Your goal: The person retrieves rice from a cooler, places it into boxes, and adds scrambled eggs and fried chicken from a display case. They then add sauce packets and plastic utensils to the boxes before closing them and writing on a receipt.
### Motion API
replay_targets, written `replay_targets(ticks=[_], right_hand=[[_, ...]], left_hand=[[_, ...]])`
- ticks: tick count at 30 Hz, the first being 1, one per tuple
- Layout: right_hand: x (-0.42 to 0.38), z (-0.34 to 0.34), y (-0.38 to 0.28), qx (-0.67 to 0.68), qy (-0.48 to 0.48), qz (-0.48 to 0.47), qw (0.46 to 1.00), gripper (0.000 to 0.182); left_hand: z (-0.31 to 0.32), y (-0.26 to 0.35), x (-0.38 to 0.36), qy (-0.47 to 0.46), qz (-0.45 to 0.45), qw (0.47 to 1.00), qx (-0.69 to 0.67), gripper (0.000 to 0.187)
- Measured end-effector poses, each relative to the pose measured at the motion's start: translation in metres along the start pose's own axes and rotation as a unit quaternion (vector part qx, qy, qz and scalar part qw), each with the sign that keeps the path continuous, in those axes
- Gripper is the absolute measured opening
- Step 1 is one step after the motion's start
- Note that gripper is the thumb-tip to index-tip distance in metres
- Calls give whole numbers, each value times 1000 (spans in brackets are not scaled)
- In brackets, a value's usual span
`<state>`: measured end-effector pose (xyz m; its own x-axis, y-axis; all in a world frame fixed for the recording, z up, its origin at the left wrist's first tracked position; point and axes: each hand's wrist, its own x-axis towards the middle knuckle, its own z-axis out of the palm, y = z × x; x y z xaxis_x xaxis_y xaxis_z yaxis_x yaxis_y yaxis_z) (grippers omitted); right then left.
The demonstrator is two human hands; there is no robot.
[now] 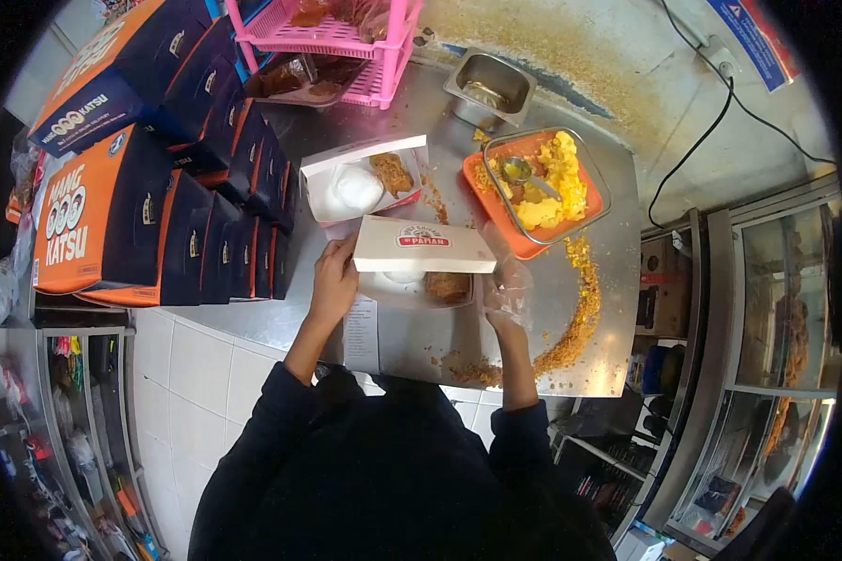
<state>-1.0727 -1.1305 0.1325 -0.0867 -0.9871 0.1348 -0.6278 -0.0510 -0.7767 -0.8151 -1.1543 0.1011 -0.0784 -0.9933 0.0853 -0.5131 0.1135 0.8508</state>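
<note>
A white food box (425, 245) with a red label on its half-lowered lid stands in front of me, rice and a fried piece (447, 286) showing inside. My left hand (334, 277) holds the box at its left end. At the right end my right hand (508, 292), in a clear plastic glove, has its fingers against the box. Behind it sits a second open box (324, 186) with a white mound of rice (354, 191) and a fried piece (390, 173). A paper slip (361, 335) lies below my left hand.
An orange tray (530, 245) with yellow food, a spoon (531, 178) and a wire-rimmed strainer stands at the right. Crumbs trail over the metal table (412, 351). Behind are a metal container (489, 89) and a pink rack (323, 39). Orange-and-navy boxes (98, 215) are stacked left.
</note>
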Motion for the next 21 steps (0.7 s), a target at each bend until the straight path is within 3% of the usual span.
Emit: replay_targets(ticks=[1,3,6,7,8,9,11,12,13,14,15,16,17,18,19,21], right_hand=[[1,0,0,89,14,-49,995,48],[4,-1,0,74,-11,0,997,49],[6,-5,2,93,-46,-28,994,57],[5,-15,-16,16,-113,1,993,64],[3,-22,-27,-62,-176,30,982,71],[-1,-17,-14,-64,-174,28,982,71],[-9,-4,16,-62,-166,-120,977,83],[-9,-7,21,-3,-231,-79,970,92],[-8,-15,10,-6,-227,-83,970,92],[-9,-23,-4,-78,-231,-115,963,87],[-10,-29,-12,-150,-231,-145,950,82],[-12,-30,-10,-152,-225,-147,951,82],[-15,-31,-4,-118,-187,-181,958,71],[-19,-31,4,-85,-148,-215,962,61],[-26,-20,21,-88,-141,-219,961,61],[-41,10,55,122,-171,16,978,27]], left_hand=[[-3,6,1,-2,-3,1000,1,48],[-7,22,3,6,-56,993,-100,49],[-19,49,3,-3,-102,990,-94,60],[-17,43,2,-1,-101,990,-94,60],[-12,30,-1,-11,-8,999,-52,65],[-9,17,-3,-21,86,996,-10,71],[-15,6,-4,-59,116,991,-10,77],[-18,5,-7,-92,135,987,10,77],[-22,6,-8,-124,154,980,31,78],[-29,12,-10,-158,134,977,-50,74],[-30,11,-11,-157,140,976,-49,74],[-31,10,-11,-164,138,975,-62,70],[-30,8,-11,-171,137,973,-76,66],[-23,-1,-10,-141,127,980,-53,51],[-19,-9,-11,-139,136,979,-52,51],[-14,-22,-15,-118,130,984,-21,41]])
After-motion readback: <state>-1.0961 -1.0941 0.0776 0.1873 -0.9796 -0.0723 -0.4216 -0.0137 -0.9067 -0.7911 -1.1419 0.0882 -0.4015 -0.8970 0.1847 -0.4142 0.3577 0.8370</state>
